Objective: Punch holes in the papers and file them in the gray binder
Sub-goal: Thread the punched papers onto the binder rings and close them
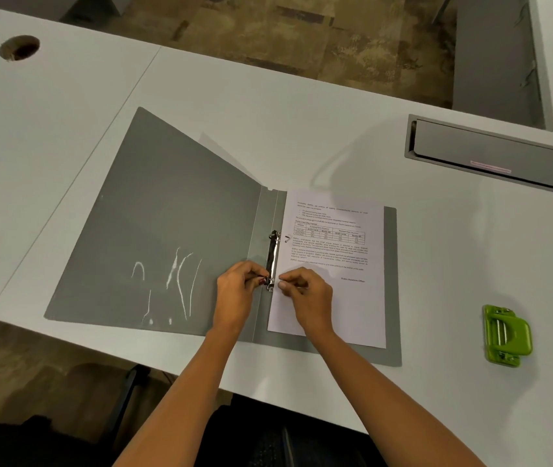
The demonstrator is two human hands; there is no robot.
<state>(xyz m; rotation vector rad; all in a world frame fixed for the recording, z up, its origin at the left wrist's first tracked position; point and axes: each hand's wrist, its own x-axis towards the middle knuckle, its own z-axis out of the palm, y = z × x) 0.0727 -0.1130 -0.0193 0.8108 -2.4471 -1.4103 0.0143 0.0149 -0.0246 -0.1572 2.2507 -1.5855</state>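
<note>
Grey card fills the middle of our view: the gray binder lies opened flat on the white desk, near its front edge. Around it we find a green hole punch well apart on the right. A shut grey cable hatch is set into the desk beyond the papers, and a round cable hole sits far off at the back left. Patterned carpet shows past the desk's far edge. Only our own hands and forearms lie over the binder; they cross its near edge and cover the lower left corner of the top sheet.

The binder's spine runs away from us, leaning a little to the right, with the covers spread to either side. The papers lie on the right cover, long axis along the spine, print reading upright for us, left edge at the ring mechanism. That metal bar lies along the spine too. Our left hand pinches its near end from the left with curled fingers. Our right hand pinches the same end from the paper side, thumb at the sheet's edge.
</note>
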